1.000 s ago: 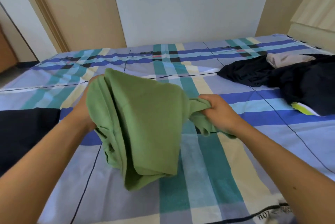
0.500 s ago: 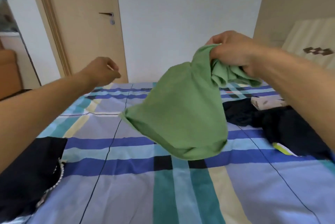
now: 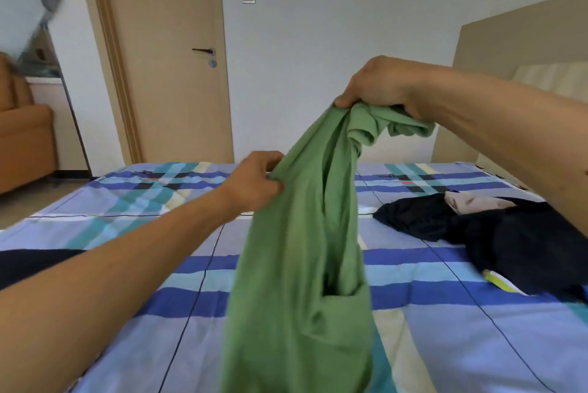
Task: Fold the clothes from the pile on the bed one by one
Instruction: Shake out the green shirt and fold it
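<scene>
Though cropped below, green garment (image 3: 302,265), hem unseen.

A green garment (image 3: 296,265) is held up over the bed (image 3: 445,345) by both hands.

The bunched upper end is gripped by the right hand (image 3: 375,84), held high, and the cloth's left edge is pinched lower down by the left hand (image 3: 254,182); the rest is seen hanging in a long twisted drape past the bottom of the frame. A pile of dark clothes (image 3: 515,240), topped by a pale piece, is seen on the checked bedspread at the right. Another dark garment (image 3: 28,262) is partly seen at the left edge, and a closed door (image 3: 171,58) behind.
</scene>
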Motion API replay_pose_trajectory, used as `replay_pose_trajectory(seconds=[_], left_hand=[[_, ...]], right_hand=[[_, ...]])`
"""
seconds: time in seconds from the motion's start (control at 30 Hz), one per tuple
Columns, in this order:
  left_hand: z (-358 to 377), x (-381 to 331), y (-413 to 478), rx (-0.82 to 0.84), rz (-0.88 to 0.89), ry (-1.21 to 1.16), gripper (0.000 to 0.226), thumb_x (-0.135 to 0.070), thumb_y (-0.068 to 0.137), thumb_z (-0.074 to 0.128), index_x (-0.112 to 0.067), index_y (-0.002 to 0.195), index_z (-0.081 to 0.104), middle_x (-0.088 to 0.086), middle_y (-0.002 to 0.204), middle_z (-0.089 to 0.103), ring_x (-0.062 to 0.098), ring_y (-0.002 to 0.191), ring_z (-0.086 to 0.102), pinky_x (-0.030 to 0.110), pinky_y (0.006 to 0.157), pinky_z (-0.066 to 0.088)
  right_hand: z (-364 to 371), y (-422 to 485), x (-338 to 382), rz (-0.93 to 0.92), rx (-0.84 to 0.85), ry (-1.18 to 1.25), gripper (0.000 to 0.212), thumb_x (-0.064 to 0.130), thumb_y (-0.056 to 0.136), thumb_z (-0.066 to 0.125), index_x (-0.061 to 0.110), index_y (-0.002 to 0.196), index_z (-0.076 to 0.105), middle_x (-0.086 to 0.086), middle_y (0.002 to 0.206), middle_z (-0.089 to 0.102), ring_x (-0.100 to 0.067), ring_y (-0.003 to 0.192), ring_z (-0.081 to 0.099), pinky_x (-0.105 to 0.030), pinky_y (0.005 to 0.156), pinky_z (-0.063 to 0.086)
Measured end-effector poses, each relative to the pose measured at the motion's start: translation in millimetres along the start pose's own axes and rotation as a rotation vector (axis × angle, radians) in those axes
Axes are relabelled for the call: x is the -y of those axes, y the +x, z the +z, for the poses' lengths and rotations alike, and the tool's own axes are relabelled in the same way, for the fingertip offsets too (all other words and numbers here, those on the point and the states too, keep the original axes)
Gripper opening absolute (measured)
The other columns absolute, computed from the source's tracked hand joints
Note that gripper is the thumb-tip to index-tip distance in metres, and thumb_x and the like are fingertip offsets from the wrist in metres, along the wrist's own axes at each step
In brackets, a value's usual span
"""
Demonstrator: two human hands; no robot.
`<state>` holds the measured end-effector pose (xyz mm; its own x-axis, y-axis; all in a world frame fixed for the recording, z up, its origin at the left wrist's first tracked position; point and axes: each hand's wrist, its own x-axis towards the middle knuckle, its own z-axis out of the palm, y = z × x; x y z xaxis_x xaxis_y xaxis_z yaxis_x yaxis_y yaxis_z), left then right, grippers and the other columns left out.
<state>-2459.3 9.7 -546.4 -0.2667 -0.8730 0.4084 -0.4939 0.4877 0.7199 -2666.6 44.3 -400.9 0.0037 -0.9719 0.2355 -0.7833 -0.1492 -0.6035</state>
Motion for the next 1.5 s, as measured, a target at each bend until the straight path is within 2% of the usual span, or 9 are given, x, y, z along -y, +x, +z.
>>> replay_pose_trajectory(seconds=[0.13, 0.23, 0.37, 0.57, 0.67, 0.77, 0.97, 1.23, 1.5], left_hand=[[-14, 4, 13, -0.325, -0.064, 0.191, 0.031, -0.005, 0.074, 0.05, -0.013, 0.098, 0.067, 0.006, 0.101, 0.07, 0.024, 0.085, 0.064, 0.04, 0.082, 0.055], [5, -17, -13, -0.53, 0.271, 0.09, 0.028, 0.009, 0.084, 0.045, -0.011, 0.093, 0.062, 0.0, 0.089, 0.061, 0.013, 0.075, 0.055, 0.028, 0.07, 0.048], [41, -2, -57, -0.166, 0.395, 0.102, 0.043, 0.019, 0.075, 0.036, -0.008, 0.095, 0.062, -0.001, 0.09, 0.057, 0.008, 0.078, 0.054, 0.019, 0.067, 0.044], [56, 54, -39, 0.227, -0.348, -0.204, 0.016, -0.008, 0.103, 0.037, -0.019, 0.102, 0.049, 0.014, 0.086, 0.054, 0.021, 0.057, 0.053, 0.034, 0.056, 0.049], [60, 66, -34, 0.524, -0.529, 0.129, 0.034, -0.028, 0.099, 0.047, -0.026, 0.133, 0.043, 0.016, 0.11, 0.061, 0.022, 0.053, 0.058, 0.026, 0.039, 0.048], [67, 65, -34, 0.692, -0.562, 0.507, 0.052, -0.023, 0.086, 0.059, -0.007, 0.134, 0.045, 0.017, 0.116, 0.062, 0.027, 0.077, 0.061, 0.028, 0.057, 0.052], [76, 62, -55, 0.432, -0.274, 1.259, 0.025, -0.013, 0.092, 0.055, -0.013, 0.117, 0.061, 0.005, 0.117, 0.063, 0.028, 0.107, 0.064, 0.031, 0.074, 0.039], [95, 54, -46, 0.245, -0.491, 0.51, 0.061, -0.075, 0.06, 0.059, -0.023, 0.093, 0.061, -0.002, 0.096, 0.064, 0.024, 0.089, 0.059, 0.039, 0.084, 0.051], [111, 54, -22, 0.075, -0.409, 0.655, 0.019, -0.029, 0.087, 0.064, -0.017, 0.09, 0.049, 0.001, 0.091, 0.052, 0.027, 0.083, 0.053, 0.036, 0.071, 0.044]], right_hand=[[0, -3, 0, 0.064, 0.063, 0.094, 0.021, 0.026, 0.094, 0.067, 0.006, 0.098, 0.068, -0.008, 0.068, 0.062, -0.022, 0.049, 0.053, -0.023, 0.039, 0.043], [4, -4, 8, 0.081, 0.101, 0.173, 0.018, 0.026, 0.095, 0.065, 0.009, 0.089, 0.067, -0.003, 0.053, 0.063, -0.016, 0.035, 0.055, -0.021, 0.034, 0.042], [13, -8, 17, 0.094, 0.176, 0.217, 0.019, 0.028, 0.096, 0.064, 0.01, 0.09, 0.067, -0.002, 0.05, 0.063, -0.016, 0.034, 0.055, -0.022, 0.035, 0.043], [14, -7, 6, 0.113, 0.179, 0.184, 0.024, 0.031, 0.095, 0.065, 0.008, 0.088, 0.067, -0.006, 0.06, 0.066, -0.018, 0.042, 0.06, -0.022, 0.039, 0.045], [10, -2, -10, 0.135, 0.157, 0.142, 0.026, 0.031, 0.095, 0.066, 0.007, 0.087, 0.066, -0.007, 0.06, 0.065, -0.018, 0.039, 0.059, -0.021, 0.037, 0.044], [18, -1, -30, 0.167, 0.192, 0.095, 0.027, 0.031, 0.095, 0.066, 0.004, 0.096, 0.068, -0.01, 0.068, 0.067, -0.02, 0.045, 0.061, -0.023, 0.041, 0.047], [25, -5, -64, 0.216, 0.219, 0.146, 0.033, 0.031, 0.096, 0.064, 0.001, 0.11, 0.068, -0.015, 0.082, 0.066, -0.027, 0.06, 0.058, -0.029, 0.05, 0.047], [31, -24, -70, 0.208, 0.321, 0.289, 0.028, 0.033, 0.095, 0.064, 0.007, 0.102, 0.07, -0.014, 0.09, 0.07, -0.026, 0.069, 0.063, -0.03, 0.06, 0.048], [20, -37, -78, 0.14, 0.354, 0.243, 0.033, 0.034, 0.097, 0.062, 0.004, 0.107, 0.071, -0.015, 0.083, 0.069, -0.024, 0.057, 0.063, -0.032, 0.051, 0.052]])
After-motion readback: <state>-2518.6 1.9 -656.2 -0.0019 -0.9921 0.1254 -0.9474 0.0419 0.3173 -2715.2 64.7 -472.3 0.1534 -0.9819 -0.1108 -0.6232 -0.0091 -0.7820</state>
